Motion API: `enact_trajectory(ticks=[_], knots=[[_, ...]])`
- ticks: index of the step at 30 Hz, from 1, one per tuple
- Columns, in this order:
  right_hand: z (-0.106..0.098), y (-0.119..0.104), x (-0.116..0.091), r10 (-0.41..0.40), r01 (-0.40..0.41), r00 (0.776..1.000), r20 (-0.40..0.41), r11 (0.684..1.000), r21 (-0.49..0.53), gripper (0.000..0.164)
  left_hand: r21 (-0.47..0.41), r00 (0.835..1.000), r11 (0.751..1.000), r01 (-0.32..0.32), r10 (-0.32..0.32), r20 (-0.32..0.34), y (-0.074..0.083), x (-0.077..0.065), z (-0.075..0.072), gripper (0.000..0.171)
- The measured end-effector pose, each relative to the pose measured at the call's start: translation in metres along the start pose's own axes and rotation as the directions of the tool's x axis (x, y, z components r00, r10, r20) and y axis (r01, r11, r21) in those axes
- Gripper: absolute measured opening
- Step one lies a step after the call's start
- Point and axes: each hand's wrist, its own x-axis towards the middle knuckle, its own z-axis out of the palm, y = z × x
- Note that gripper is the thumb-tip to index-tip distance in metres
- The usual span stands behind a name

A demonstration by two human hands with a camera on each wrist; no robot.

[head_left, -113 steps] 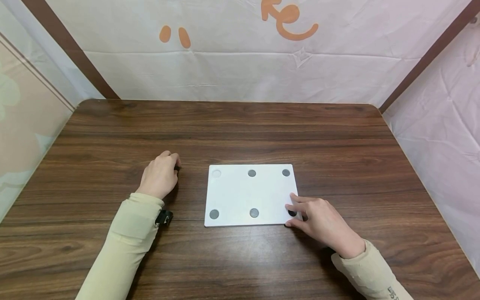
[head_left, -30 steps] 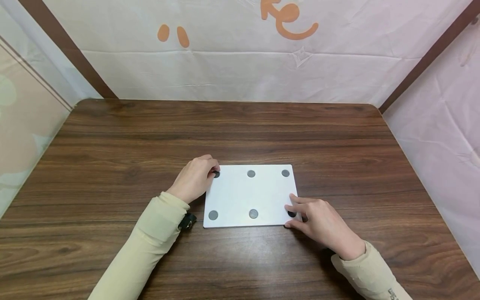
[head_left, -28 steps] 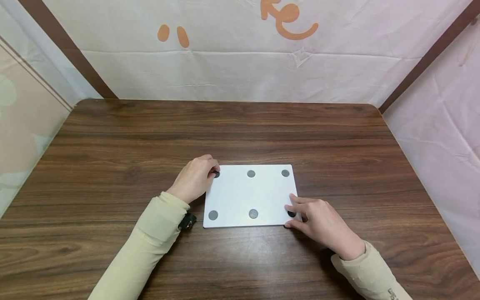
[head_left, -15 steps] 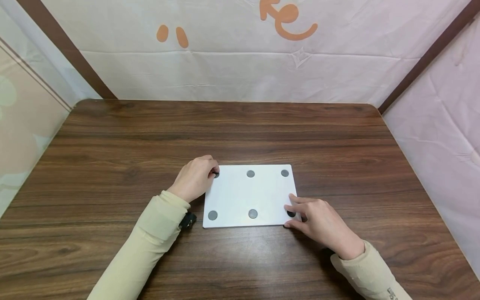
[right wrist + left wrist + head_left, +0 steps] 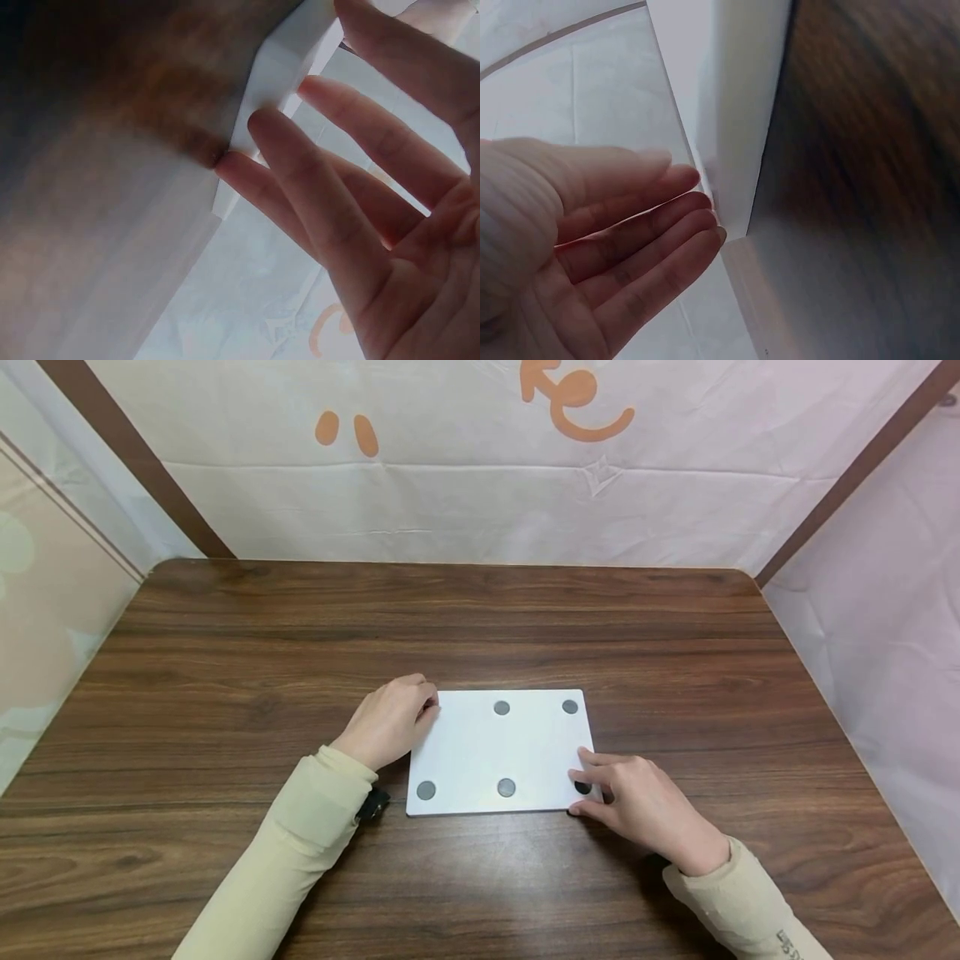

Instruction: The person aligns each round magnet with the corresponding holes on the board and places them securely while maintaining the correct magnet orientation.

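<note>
A flat white rectangular board (image 5: 465, 752) lies on the table, with round grey discs near its edges. Plainly visible are one at the near-left corner (image 5: 426, 790), one at the near middle (image 5: 506, 787) and others along the far edge. My left hand (image 5: 386, 718) rests at the far-left corner; its fingers hide that corner's round spot. In the left wrist view, the extended fingers (image 5: 641, 285) lie together with tips right at the board's edge. My right hand (image 5: 645, 806) touches the near-right corner with spread fingers around a dark disc (image 5: 582, 787).
The brown wood-grain table (image 5: 480, 627) extends around the board on all sides. Behind it hangs a white cloth wall (image 5: 480, 510) with orange prints. More cloth panels stand at the left and right. A small black device (image 5: 372, 804) sits at the left wrist.
From the table at left, my left hand has come to the board's far-left corner, where a bare recess showed. A dark disc seen there under the fingertips is now covered. My right hand stays put.
</note>
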Motion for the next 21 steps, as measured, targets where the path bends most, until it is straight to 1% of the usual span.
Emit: enact_trajectory(ticks=[5, 7, 10, 17, 21], knots=[[-0.003, -0.002, 0.001, 0.002, 0.001, 0.999, 0.033, 0.996, -0.084, 0.034, 0.005, 1.0, 1.0, 0.001, -0.001, -0.009, 0.003, -0.009, -0.001, 0.008], [-0.003, -0.002, 0.001, 0.002, 0.001, 1.0, 0.029, 0.996, -0.092, 0.033, 0.008, 1.0, 1.0, 0.001, -0.001, -0.006, 0.004, -0.013, -0.002, 0.007], [-0.004, -0.002, 0.002, -0.012, 0.012, 1.0, 0.006, 0.995, -0.101, 0.031, 0.012, 1.0, 1.0, -0.003, 0.003, -0.003, 0.007, -0.018, -0.003, 0.013], [-0.004, 0.001, 0.006, -0.023, 0.019, 0.999, -0.027, 0.993, -0.115, 0.024, 0.001, 1.0, 1.0, -0.011, 0.011, -0.023, 0.014, -0.028, -0.005, 0.021], [-0.004, 0.005, 0.011, -0.062, 0.053, 0.995, -0.075, 0.991, -0.119, 0.024, -0.007, 1.0, 1.0, -0.002, 0.002, -0.017, 0.016, -0.031, -0.005, 0.027]])
